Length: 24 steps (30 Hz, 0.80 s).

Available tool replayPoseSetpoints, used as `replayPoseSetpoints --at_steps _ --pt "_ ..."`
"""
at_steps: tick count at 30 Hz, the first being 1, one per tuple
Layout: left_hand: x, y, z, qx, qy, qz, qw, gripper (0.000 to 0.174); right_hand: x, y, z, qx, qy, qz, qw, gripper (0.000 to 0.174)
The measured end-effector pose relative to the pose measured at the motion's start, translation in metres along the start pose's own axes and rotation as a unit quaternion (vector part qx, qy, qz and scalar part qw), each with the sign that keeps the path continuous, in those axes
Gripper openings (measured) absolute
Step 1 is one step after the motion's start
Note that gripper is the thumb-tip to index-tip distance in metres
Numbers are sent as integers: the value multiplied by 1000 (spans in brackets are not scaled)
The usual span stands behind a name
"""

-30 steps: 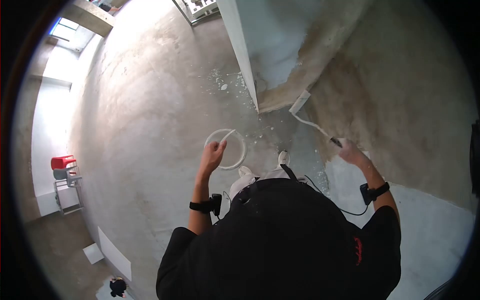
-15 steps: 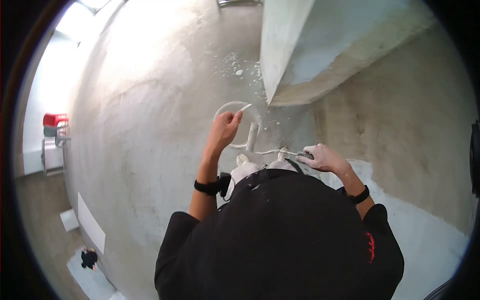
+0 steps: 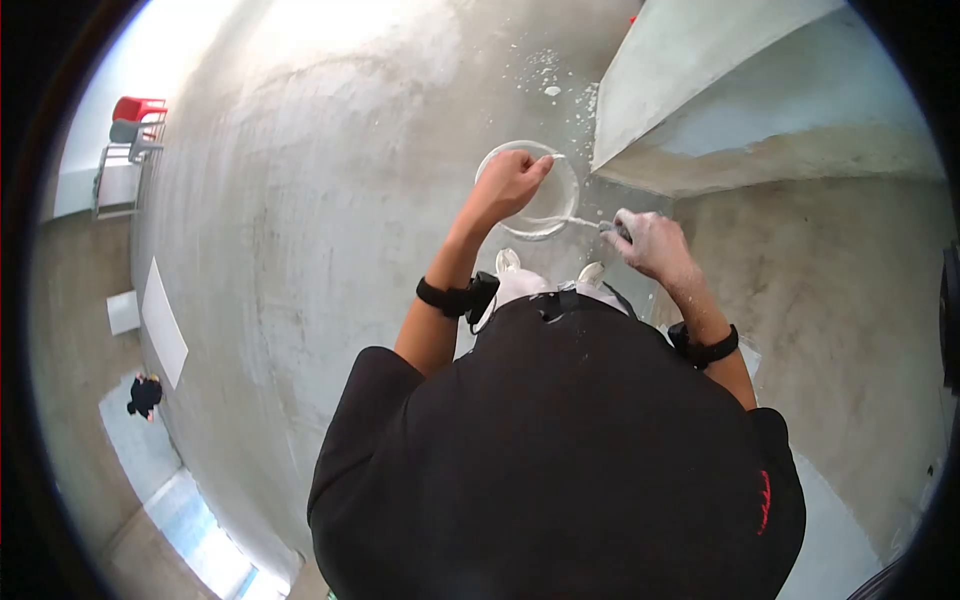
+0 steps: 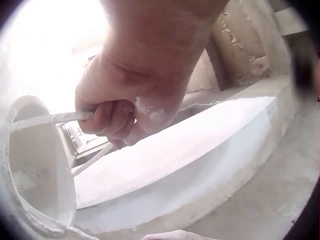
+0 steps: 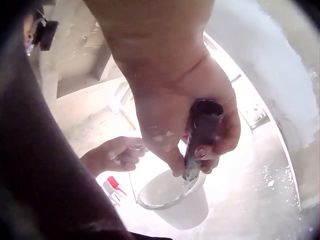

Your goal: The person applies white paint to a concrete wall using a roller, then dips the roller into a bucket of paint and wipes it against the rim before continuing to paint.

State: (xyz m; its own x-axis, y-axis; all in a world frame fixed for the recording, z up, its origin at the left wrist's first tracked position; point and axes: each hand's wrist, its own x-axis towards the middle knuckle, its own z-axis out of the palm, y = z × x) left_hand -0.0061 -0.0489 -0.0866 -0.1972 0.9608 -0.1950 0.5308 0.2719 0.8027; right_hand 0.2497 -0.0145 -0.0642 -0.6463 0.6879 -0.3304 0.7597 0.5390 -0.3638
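Note:
My left hand (image 3: pixel 510 183) grips the thin wire handle (image 4: pixel 45 119) of a white paint bucket (image 3: pixel 558 222) and holds it up in front of me; the fingers (image 4: pixel 112 117) are curled round the wire. My right hand (image 3: pixel 650 243), speckled with white paint, grips the dark handle (image 5: pixel 200 132) of a paint roller. The roller's wire frame (image 3: pixel 590 226) reaches into the bucket (image 5: pixel 175 202); the roller head is hidden inside. In the right wrist view the left hand (image 5: pixel 115 155) shows beside the bucket's rim.
I stand on a bare concrete floor (image 3: pixel 300 250) with white paint spatter (image 3: pixel 545 75) ahead. A partly whitened wall corner (image 3: pixel 720 90) rises at the upper right. Red and grey chairs (image 3: pixel 138 108) stand far left, and white boards (image 3: pixel 165 325) lie on the floor at left.
My right hand brought the roller down from the wall to the bucket. The left hand kept hold of the bucket's handle. The head view swung downward.

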Motion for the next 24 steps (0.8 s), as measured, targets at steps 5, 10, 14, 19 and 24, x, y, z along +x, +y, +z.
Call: replayPoseSetpoints --at_steps 5,10,14,19,24 --pt "-3 -1 3 -49 32 -14 998 49 14 -6 1 -67 54 1 996 32" --pt "1 -6 4 -30 39 -6 999 48 20 0 12 -28 46 -17 998 31" --pt "3 -8 11 -13 64 10 998 46 23 -1 21 -17 64 -40 997 31" --pt "1 -3 7 -48 50 -17 997 42 19 -9 28 -61 73 -26 995 31" --pt "1 -8 10 -73 56 -4 996 39 14 -15 22 -64 65 12 996 29"
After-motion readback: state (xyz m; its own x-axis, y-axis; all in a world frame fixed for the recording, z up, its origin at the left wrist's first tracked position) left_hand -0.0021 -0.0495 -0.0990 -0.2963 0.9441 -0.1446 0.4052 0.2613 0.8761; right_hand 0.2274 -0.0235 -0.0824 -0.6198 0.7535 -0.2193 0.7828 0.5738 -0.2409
